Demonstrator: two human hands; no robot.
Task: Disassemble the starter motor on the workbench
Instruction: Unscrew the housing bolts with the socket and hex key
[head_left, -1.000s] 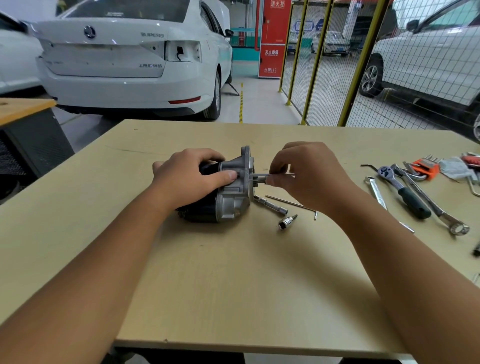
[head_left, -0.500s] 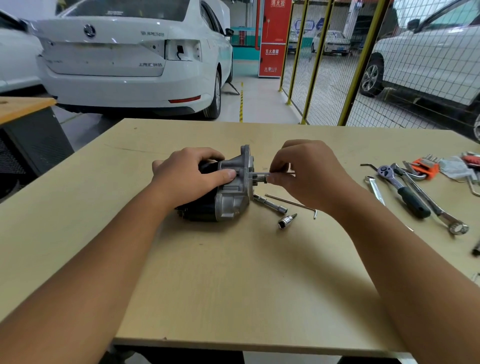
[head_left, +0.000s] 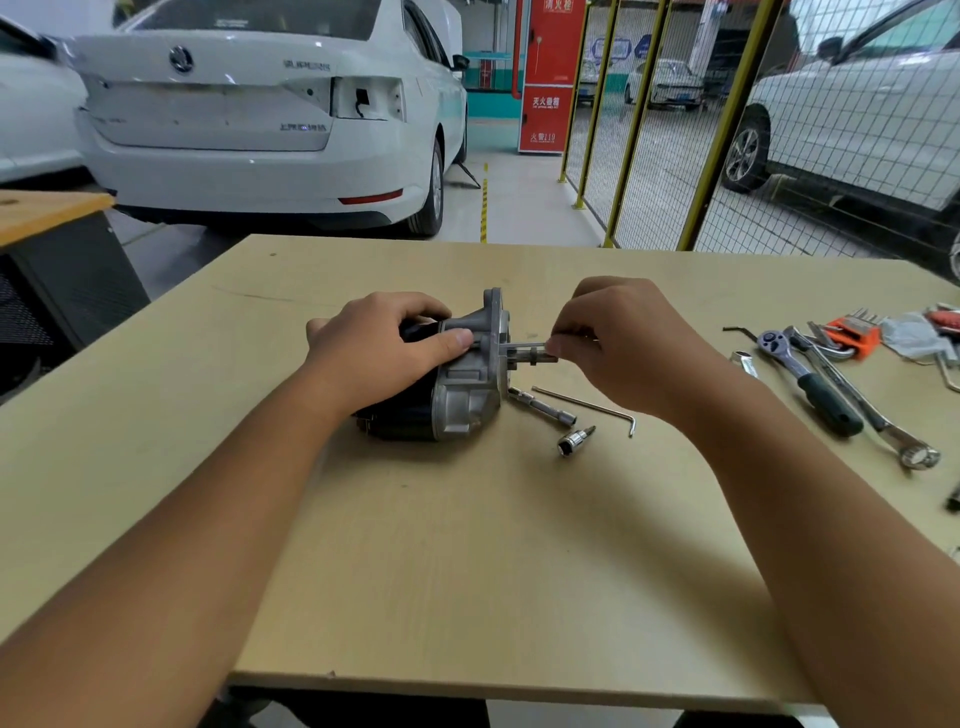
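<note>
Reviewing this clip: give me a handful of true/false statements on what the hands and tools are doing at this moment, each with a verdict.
1. The left hand grips the starter motor on the workbench. True.
2. The right hand holds the ratchet wrench. False: the ratchet wrench lies untouched to the right; the right hand pinches a slim tool at the motor's silver end.
3. A loose socket lies on the bench in front of the motor. True.
4. The L-shaped hex key is stuck into the motor. False: the hex key lies flat on the bench.
5. The motor stands upright on its end. False: it lies on its side.
</note>
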